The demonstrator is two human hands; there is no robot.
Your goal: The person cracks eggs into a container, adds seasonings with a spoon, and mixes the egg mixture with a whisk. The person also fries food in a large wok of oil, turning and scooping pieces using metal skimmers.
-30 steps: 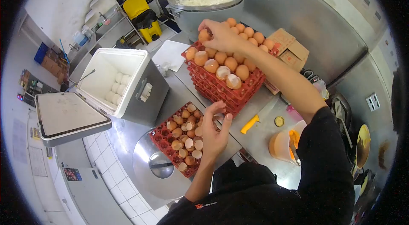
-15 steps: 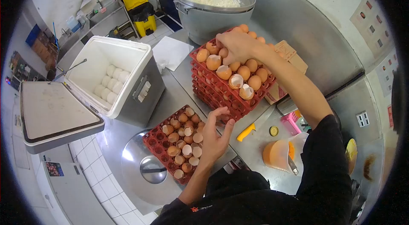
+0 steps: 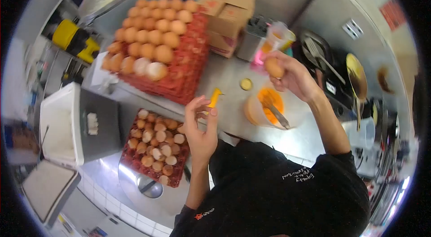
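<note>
My right hand (image 3: 294,75) is closed round a brown egg (image 3: 273,67), held above a clear jug (image 3: 252,113) of orange beaten egg with a metal utensil (image 3: 279,115) in it. My left hand (image 3: 200,131) holds nothing, its fingers half curled and apart. Just beyond its fingertips a yellow-handled tool (image 3: 215,97) lies on the counter, partly hidden by them. Farther left, stacked red egg trays (image 3: 191,53) carry rows of brown eggs (image 3: 155,36), with opened shells (image 3: 156,71) along the near edge. Below, another red tray (image 3: 128,158) holds many empty shells (image 3: 160,136).
A grey-white cooler (image 3: 101,122) stands open at left. Behind the trays are a large pot (image 3: 96,6) and a cardboard box (image 3: 224,17). A small round lid (image 3: 246,84) lies near the jug. Pans (image 3: 354,73) and utensils occupy the right side.
My right hand has lifted an egg off the top tray and carried it right, over the jug. The view has turned rightward. My left hand remains without anything in it.
</note>
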